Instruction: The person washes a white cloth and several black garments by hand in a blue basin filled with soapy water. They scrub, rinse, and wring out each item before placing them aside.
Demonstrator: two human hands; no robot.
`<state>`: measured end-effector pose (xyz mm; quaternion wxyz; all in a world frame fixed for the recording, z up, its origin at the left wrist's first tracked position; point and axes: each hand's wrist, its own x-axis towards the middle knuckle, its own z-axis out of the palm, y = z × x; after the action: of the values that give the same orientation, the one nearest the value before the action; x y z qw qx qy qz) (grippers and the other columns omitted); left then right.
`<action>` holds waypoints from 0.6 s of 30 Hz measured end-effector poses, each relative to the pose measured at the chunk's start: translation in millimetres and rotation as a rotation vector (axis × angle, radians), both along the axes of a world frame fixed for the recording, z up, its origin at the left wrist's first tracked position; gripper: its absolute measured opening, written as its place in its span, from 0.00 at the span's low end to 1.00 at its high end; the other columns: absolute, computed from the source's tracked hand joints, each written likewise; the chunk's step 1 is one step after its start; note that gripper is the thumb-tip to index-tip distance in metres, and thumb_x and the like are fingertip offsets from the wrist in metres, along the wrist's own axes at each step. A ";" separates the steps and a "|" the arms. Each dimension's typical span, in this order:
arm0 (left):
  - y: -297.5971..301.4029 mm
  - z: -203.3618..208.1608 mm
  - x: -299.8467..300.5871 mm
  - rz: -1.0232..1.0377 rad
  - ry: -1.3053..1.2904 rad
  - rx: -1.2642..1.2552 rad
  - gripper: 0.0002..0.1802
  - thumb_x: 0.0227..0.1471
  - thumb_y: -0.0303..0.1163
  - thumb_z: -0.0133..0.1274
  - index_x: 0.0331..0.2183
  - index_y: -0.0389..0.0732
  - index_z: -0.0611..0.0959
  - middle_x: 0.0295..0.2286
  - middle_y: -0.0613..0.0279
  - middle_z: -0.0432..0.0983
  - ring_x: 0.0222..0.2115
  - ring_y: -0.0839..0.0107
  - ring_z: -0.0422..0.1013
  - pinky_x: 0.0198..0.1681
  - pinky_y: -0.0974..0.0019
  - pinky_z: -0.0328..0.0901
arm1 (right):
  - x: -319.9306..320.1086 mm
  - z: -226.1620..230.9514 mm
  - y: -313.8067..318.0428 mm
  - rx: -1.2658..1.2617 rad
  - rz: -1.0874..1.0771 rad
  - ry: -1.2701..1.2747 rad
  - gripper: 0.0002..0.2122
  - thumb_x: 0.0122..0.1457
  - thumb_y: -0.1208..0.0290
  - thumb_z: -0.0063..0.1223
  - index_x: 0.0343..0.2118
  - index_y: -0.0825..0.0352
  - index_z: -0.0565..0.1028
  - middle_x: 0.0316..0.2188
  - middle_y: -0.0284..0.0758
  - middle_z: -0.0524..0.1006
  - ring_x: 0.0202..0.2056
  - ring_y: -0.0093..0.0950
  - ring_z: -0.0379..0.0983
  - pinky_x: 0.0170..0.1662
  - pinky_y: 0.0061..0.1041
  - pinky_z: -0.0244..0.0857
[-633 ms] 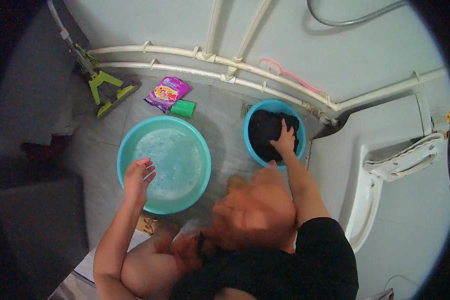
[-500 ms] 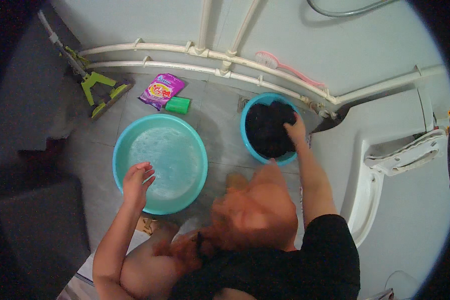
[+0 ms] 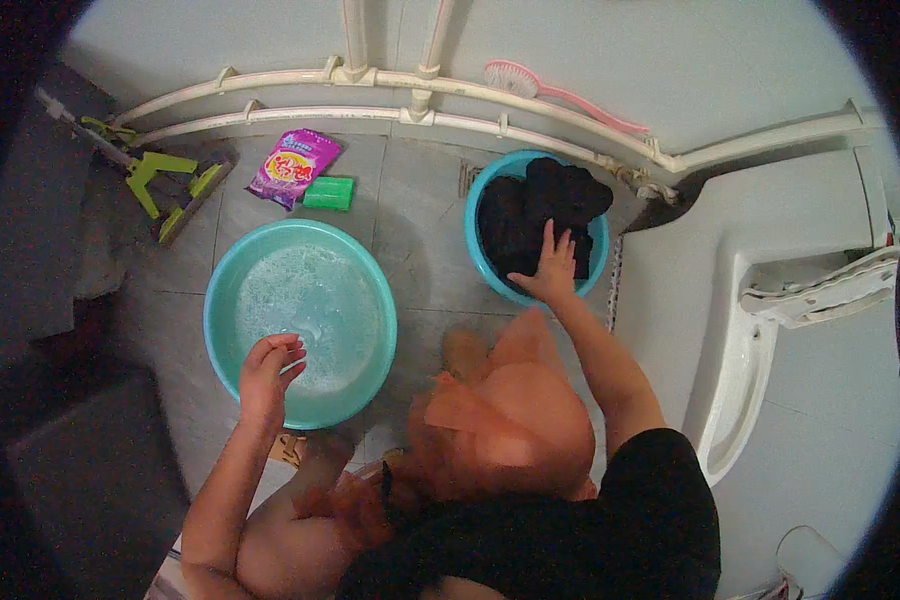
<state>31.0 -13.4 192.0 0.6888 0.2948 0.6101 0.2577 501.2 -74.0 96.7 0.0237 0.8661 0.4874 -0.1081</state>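
Over the near rim of a wide turquoise basin (image 3: 220, 300) hangs my left hand (image 3: 270, 372), its fingers loosely bent with the thumb apart and nothing visible in them. Whitish, sudsy water (image 3: 315, 290) stands in that basin. To the right, a smaller blue basin (image 3: 478, 262) holds dark black cloth (image 3: 562, 195), bunched up high at its far right side. My right hand (image 3: 553, 268) is over the near part of this cloth, fingers spread and open. Whether its fingertips press on the cloth I cannot tell.
A purple packet (image 3: 295, 165) and a green block (image 3: 328, 193) lie on the tiles beyond the large basin. A green-headed mop (image 3: 170, 190) leans at left. White pipes (image 3: 380, 78) hold a pink brush (image 3: 570, 98). A white ceramic fixture (image 3: 710, 250) stands at right.
My right hand has shifted from the cloth's right edge to its near side, with fingers now spread. The black cloth has bunched up toward the far right. My left hand has hardly moved.
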 end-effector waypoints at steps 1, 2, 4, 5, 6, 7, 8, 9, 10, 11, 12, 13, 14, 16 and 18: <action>0.2 -1.8 1.9 -0.004 0.002 -0.010 0.12 0.55 0.30 0.45 0.40 0.37 0.77 0.37 0.59 0.73 0.39 0.68 0.71 0.44 0.64 0.67 | -4.9 -3.9 -2.1 -0.066 -0.050 -0.015 0.57 0.36 0.55 0.72 0.66 0.55 0.42 0.64 0.58 0.40 0.60 0.61 0.47 0.58 0.47 0.55; -0.1 -3.1 2.7 -0.006 0.005 -0.019 0.12 0.55 0.30 0.45 0.40 0.37 0.77 0.37 0.59 0.73 0.39 0.68 0.71 0.44 0.64 0.67 | -5.9 -5.2 0.2 -0.075 -0.048 -0.094 0.56 0.37 0.58 0.72 0.66 0.51 0.41 0.62 0.57 0.47 0.59 0.60 0.52 0.56 0.46 0.58; -0.3 -2.8 4.0 -0.016 0.007 -0.036 0.12 0.55 0.29 0.45 0.39 0.37 0.77 0.37 0.59 0.73 0.39 0.69 0.71 0.44 0.64 0.67 | 20.4 -23.5 1.8 -0.090 -0.034 -0.064 0.55 0.37 0.60 0.72 0.66 0.49 0.42 0.60 0.54 0.55 0.55 0.56 0.59 0.54 0.44 0.62; 0.2 -1.5 6.7 -0.021 0.002 -0.043 0.12 0.55 0.29 0.45 0.39 0.37 0.77 0.37 0.59 0.73 0.39 0.69 0.71 0.44 0.64 0.67 | 38.2 -27.7 2.5 -0.096 -0.023 -0.052 0.55 0.36 0.61 0.72 0.66 0.48 0.43 0.59 0.52 0.59 0.53 0.54 0.63 0.52 0.43 0.63; -0.6 -1.1 5.7 -0.016 -0.002 -0.048 0.12 0.54 0.29 0.44 0.39 0.37 0.77 0.37 0.59 0.73 0.39 0.69 0.71 0.44 0.64 0.67 | 54.9 -24.2 3.0 0.051 0.041 0.012 0.47 0.38 0.68 0.68 0.64 0.50 0.53 0.51 0.46 0.71 0.44 0.45 0.72 0.48 0.39 0.67; -0.4 -1.7 5.0 -0.021 -0.005 -0.048 0.12 0.54 0.29 0.44 0.39 0.37 0.77 0.37 0.59 0.73 0.39 0.69 0.71 0.44 0.64 0.67 | 77.1 -18.7 2.3 0.135 0.083 0.097 0.43 0.39 0.70 0.65 0.62 0.51 0.57 0.49 0.44 0.72 0.42 0.42 0.73 0.48 0.37 0.67; 0.3 -2.6 5.9 -0.026 -0.012 -0.045 0.12 0.54 0.29 0.45 0.39 0.37 0.77 0.37 0.59 0.73 0.39 0.69 0.71 0.44 0.65 0.67 | 102.0 -10.8 2.4 0.222 0.126 0.178 0.39 0.40 0.73 0.63 0.60 0.52 0.61 0.47 0.42 0.74 0.40 0.39 0.74 0.47 0.35 0.68; 1.4 -4.4 7.7 -0.034 -0.023 -0.043 0.12 0.54 0.29 0.45 0.39 0.37 0.77 0.37 0.59 0.73 0.39 0.69 0.71 0.44 0.65 0.67 | 120.6 -3.1 2.2 0.306 0.167 0.255 0.35 0.41 0.75 0.60 0.58 0.54 0.66 0.45 0.41 0.76 0.38 0.36 0.74 0.46 0.33 0.68; -0.2 -3.9 5.7 -0.029 -0.022 -0.033 0.12 0.54 0.29 0.45 0.39 0.37 0.77 0.36 0.59 0.73 0.38 0.69 0.71 0.44 0.65 0.66 | 122.6 11.4 9.9 0.321 0.109 0.337 0.32 0.42 0.76 0.58 0.56 0.54 0.68 0.43 0.40 0.77 0.38 0.33 0.74 0.46 0.31 0.67; -1.6 -3.3 3.3 -0.025 -0.021 -0.024 0.12 0.54 0.29 0.45 0.39 0.37 0.77 0.36 0.59 0.73 0.38 0.69 0.71 0.44 0.65 0.66 | 128.2 30.3 17.1 0.334 0.050 0.418 0.29 0.43 0.77 0.55 0.54 0.54 0.71 0.41 0.39 0.78 0.38 0.31 0.74 0.46 0.29 0.67; -3.2 -2.7 1.2 -0.020 -0.024 -0.013 0.12 0.54 0.29 0.45 0.39 0.37 0.77 0.36 0.60 0.73 0.38 0.69 0.71 0.44 0.65 0.66 | 127.2 54.6 24.1 0.347 -0.009 0.495 0.27 0.43 0.78 0.53 0.51 0.55 0.74 0.39 0.39 0.78 0.37 0.29 0.74 0.45 0.26 0.66; -3.3 -2.7 -0.3 -0.014 -0.015 -0.007 0.12 0.54 0.29 0.45 0.39 0.37 0.77 0.36 0.60 0.73 0.38 0.69 0.71 0.44 0.65 0.66 | 125.7 75.1 28.3 0.391 0.008 0.516 0.26 0.43 0.77 0.53 0.50 0.57 0.75 0.38 0.38 0.78 0.36 0.28 0.74 0.44 0.25 0.66; -2.4 -4.7 -1.4 -0.011 -0.009 -0.003 0.11 0.54 0.29 0.45 0.39 0.37 0.77 0.36 0.60 0.73 0.38 0.69 0.71 0.44 0.65 0.66 | 124.3 94.1 30.6 0.433 0.023 0.534 0.24 0.43 0.76 0.52 0.49 0.59 0.75 0.37 0.37 0.78 0.36 0.26 0.74 0.42 0.25 0.66; -2.2 -4.6 -1.2 -0.011 -0.015 0.004 0.11 0.54 0.30 0.45 0.38 0.37 0.78 0.35 0.60 0.74 0.38 0.69 0.71 0.43 0.65 0.66 | 131.4 117.8 28.8 0.476 -0.006 0.624 0.23 0.43 0.75 0.52 0.48 0.63 0.76 0.35 0.35 0.78 0.34 0.25 0.73 0.40 0.23 0.67; -3.0 -2.5 -2.1 -0.010 -0.039 0.016 0.11 0.54 0.30 0.45 0.38 0.38 0.78 0.35 0.60 0.74 0.38 0.69 0.72 0.43 0.65 0.67 | 138.7 139.9 29.7 0.477 -0.087 0.772 0.22 0.43 0.75 0.52 0.46 0.68 0.76 0.35 0.34 0.78 0.33 0.26 0.73 0.39 0.23 0.67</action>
<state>28.9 -16.3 189.5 0.6995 0.2982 0.5931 0.2647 639.9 -44.3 236.6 -0.3642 0.7634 0.4353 -0.3085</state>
